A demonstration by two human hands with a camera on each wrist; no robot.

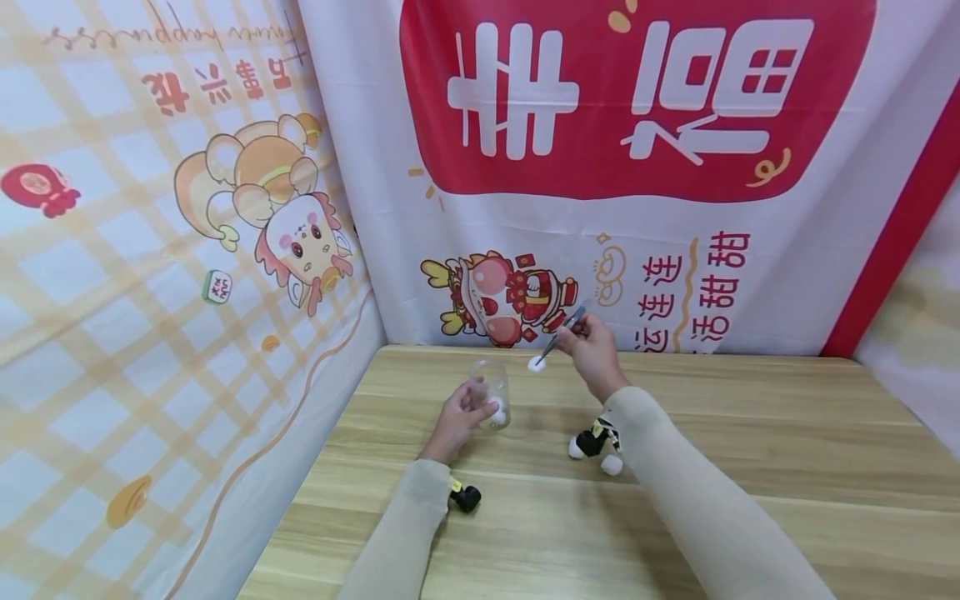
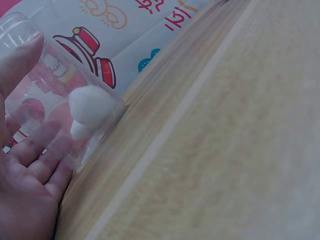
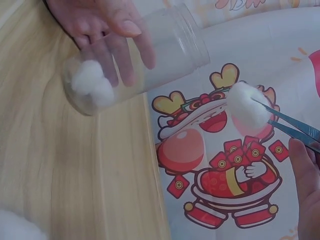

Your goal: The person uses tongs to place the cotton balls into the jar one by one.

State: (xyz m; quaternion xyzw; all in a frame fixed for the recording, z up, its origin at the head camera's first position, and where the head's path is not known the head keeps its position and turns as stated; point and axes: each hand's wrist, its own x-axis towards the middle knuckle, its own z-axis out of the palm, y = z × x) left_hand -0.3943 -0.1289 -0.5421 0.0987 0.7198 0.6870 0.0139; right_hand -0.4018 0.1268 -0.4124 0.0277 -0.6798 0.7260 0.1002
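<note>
Right hand [image 1: 596,354] with cotton ball [image 3: 246,106] in tweezers [image 3: 307,128]

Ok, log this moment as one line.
left hand: holds clear jar, cotton balls inside | right hand: tweezers pinch cotton ball outside jar | table: loose cotton balls

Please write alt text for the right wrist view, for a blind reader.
Tweezers in the right hand grip a white cotton ball outside a clear jar, which the left hand holds with more cotton balls inside. Behind is a cartoon print.

Cloth-walled booth: printed hangings [image 1: 600,177] behind, beside wooden table [image 1: 795,433].
</note>
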